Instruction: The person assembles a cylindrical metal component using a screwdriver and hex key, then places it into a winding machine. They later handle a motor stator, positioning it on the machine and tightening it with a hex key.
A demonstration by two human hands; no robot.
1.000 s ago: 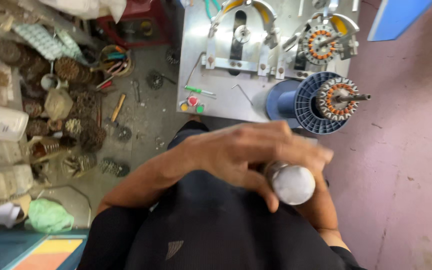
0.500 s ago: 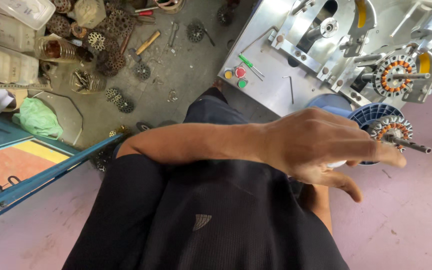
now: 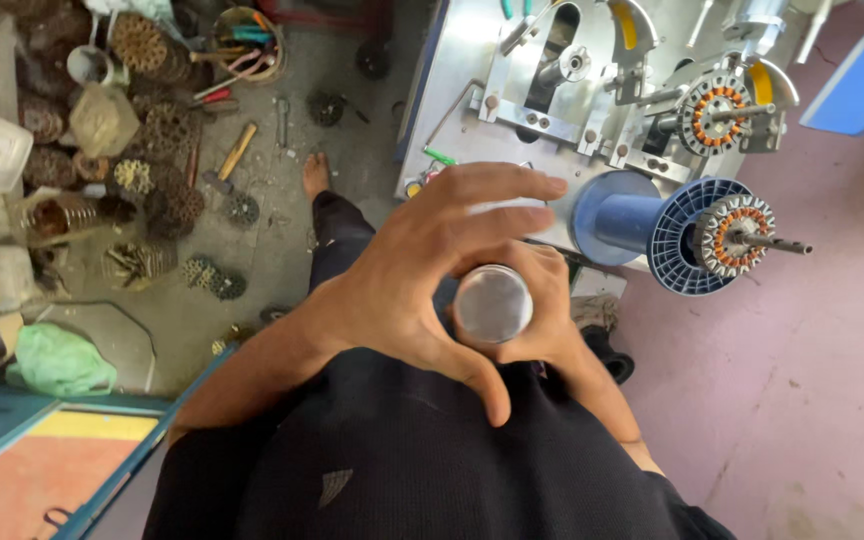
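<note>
Above the lap, both hands clamped a metal cylinder (image 3: 492, 303). Its long axis pointed up; the right hand (image 3: 542, 320) gripped beneath, the left hand (image 3: 422, 280) alongside.

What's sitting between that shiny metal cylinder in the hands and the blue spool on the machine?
Only the right hand: its fingers wrap the far side of the metal cylinder. Beyond them lies a short stretch of machine base before the blue spool, as the head view shows.
</note>
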